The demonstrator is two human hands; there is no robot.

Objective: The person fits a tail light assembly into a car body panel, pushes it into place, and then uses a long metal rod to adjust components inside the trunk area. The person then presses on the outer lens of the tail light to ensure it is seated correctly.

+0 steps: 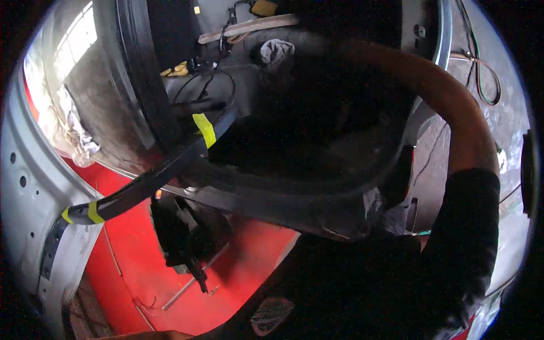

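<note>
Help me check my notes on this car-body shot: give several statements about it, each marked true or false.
1. The black strip carries pieces of yellow tape. True.
2. The panel below the strip is blue. False: it is red.
3. The right forearm is bare beyond a black sleeve. True.
4. The bright window is at the upper right. False: it is at the upper left.
5. A pale rag lies near the top. True.

Bright window (76, 35) upper left, grey concrete floor (504, 122) (cables strewn), dim workshop
</note>
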